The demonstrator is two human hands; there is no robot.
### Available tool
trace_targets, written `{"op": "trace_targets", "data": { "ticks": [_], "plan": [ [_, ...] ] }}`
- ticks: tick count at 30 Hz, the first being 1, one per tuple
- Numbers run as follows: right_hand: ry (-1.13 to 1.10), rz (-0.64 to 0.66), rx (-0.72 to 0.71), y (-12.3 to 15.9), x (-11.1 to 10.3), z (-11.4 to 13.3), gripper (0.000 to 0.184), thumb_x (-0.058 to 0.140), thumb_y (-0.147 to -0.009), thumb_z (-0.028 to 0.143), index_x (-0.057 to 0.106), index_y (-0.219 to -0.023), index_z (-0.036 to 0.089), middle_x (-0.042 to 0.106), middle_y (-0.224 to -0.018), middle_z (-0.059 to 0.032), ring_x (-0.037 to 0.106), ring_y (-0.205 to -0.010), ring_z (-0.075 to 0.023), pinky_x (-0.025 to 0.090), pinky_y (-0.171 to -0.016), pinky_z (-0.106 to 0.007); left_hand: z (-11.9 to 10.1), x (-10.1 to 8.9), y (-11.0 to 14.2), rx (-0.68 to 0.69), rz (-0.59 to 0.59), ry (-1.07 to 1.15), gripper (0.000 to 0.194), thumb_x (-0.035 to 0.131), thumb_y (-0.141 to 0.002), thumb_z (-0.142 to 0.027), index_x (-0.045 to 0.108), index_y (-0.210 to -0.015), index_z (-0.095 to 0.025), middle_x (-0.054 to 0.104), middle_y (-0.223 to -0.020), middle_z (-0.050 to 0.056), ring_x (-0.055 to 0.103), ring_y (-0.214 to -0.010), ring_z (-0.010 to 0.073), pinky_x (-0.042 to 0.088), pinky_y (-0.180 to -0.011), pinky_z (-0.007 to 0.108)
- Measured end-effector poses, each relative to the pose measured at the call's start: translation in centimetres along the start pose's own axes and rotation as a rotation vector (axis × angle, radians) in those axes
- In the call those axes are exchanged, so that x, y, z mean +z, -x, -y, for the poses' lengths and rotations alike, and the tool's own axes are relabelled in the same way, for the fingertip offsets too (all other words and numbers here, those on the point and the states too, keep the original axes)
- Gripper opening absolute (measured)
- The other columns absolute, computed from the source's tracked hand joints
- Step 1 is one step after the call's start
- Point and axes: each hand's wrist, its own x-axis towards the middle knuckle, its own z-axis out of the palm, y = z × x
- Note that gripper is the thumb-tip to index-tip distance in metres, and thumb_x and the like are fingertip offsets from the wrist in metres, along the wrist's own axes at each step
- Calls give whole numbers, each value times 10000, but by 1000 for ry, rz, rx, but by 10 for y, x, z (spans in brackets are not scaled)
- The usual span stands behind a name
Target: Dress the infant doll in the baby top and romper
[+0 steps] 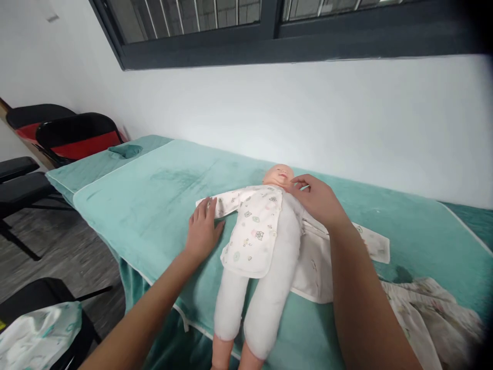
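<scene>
A baby doll (pixel 277 176) lies on its back on the green-covered bed, its head toward the wall. It has white padded legs (pixel 265 308) and bare feet. A white baby shirt (pixel 256 231) with small animal prints covers one side of its chest, with one sleeve on. The shirt's other half (pixel 314 264) lies spread beneath and beside the doll. My left hand (pixel 202 228) rests on that sleeve's cuff, thumb apart from the fingers. At the doll's neck and shoulder is my right hand (pixel 316 199), its fingers curled together; what they pinch, if anything, is hidden.
Crumpled printed baby pants (pixel 431 313) lie on the green bed cover (pixel 165 200) at the right. Black-and-red chairs (pixel 82 136) stand beyond the bed's left end. A printed cloth (pixel 46 334) lies on a black chair at lower left. A white wall (pixel 269 113) borders the far side.
</scene>
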Motion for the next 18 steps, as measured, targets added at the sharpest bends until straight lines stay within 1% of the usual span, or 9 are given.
{"op": "trace_targets", "data": {
  "ticks": [2,4,6,8,11,13,15,18],
  "plan": [
    [55,-28,33,1,-9,-5,340,602,-805,454,685,-1047,231,687,-1040,-48,598,-776,-179,414,-660,-291,16,10,-17,-7,90,-136,587,445,-936,-255,337,-1498,-125,413,-1530,191,383,-1404,352,375,-1094,549],
    [134,-47,90,1,-20,-16,319,576,-820,436,679,-1042,231,691,-1048,-50,604,-771,-184,412,-655,-298,29,13,-31,5,139,-228,559,340,-940,-163,352,-1497,-114,458,-1505,179,431,-1376,318,351,-1112,523],
    [213,-72,146,1,-33,-32,301,562,-824,416,676,-1034,232,696,-1061,-55,614,-795,-198,412,-656,-303,40,13,-40,9,137,-286,568,268,-946,-133,344,-1508,-117,455,-1512,171,456,-1357,313,335,-1115,524],
    [279,-108,199,1,-47,-52,282,556,-820,398,676,-1013,232,703,-1068,-62,623,-834,-217,414,-660,-307,50,11,-45,6,124,-300,578,235,-950,-131,323,-1520,-105,436,-1527,170,451,-1356,325,336,-1111,534],
    [352,-132,264,5,-62,-85,227,545,-806,365,676,-928,224,728,-1010,-66,626,-808,-219,403,-645,-309,59,10,-45,-52,117,-263,603,257,-919,-102,321,-1518,-87,435,-1524,174,441,-1356,339,380,-1082,526],
    [329,-90,293,10,-66,-102,210,522,-812,355,670,-863,216,744,-928,-63,623,-747,-204,397,-630,-308,61,9,-42,-108,102,-221,620,302,-888,-89,346,-1507,-100,437,-1518,175,446,-1347,350,408,-1060,525],
    [284,-24,291,18,-65,-112,237,501,-835,381,666,-807,213,747,-864,-56,620,-726,-197,404,-641,-308,62,9,-37,-139,69,-158,629,332,-856,-67,396,-1480,-120,435,-1515,168,449,-1342,350,426,-1052,522],
    [268,40,273,29,-61,-118,335,483,-870,470,677,-765,218,735,-821,-55,622,-748,-210,416,-675,-320,55,5,-29,-180,-24,-31,602,359,-810,-34,503,-1389,-116,462,-1479,169,439,-1353,326,426,-1082,499]
  ]
}}
